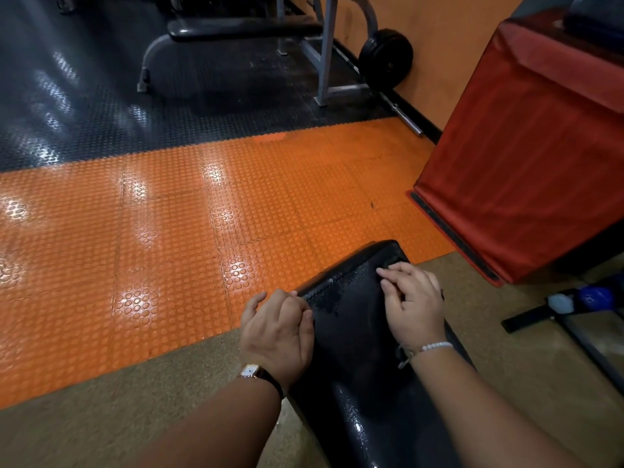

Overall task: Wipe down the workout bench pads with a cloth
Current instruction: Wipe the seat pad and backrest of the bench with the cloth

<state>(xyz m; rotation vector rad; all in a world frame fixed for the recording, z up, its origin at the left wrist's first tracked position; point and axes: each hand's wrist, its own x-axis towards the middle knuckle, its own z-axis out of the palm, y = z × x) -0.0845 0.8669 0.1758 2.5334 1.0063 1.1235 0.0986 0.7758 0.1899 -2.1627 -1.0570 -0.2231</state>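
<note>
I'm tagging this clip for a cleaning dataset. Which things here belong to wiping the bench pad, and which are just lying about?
Job:
bench pad
left hand, at the pad's edge
right hand, on the pad
No cloth is visible.

Lying about:
red box
far bench
barbell
blue dumbbell

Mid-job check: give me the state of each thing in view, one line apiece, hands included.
Bench pad: black, droplets on top, wet patch near its far end.
Left hand: at the pad's left edge, fingers curled; no cloth visible.
Right hand: on the pad top, fingers bent; grip unclear.
Cloth: not seen.
Red box: upright on the floor.
Barbell: on the floor by the wall.
</note>
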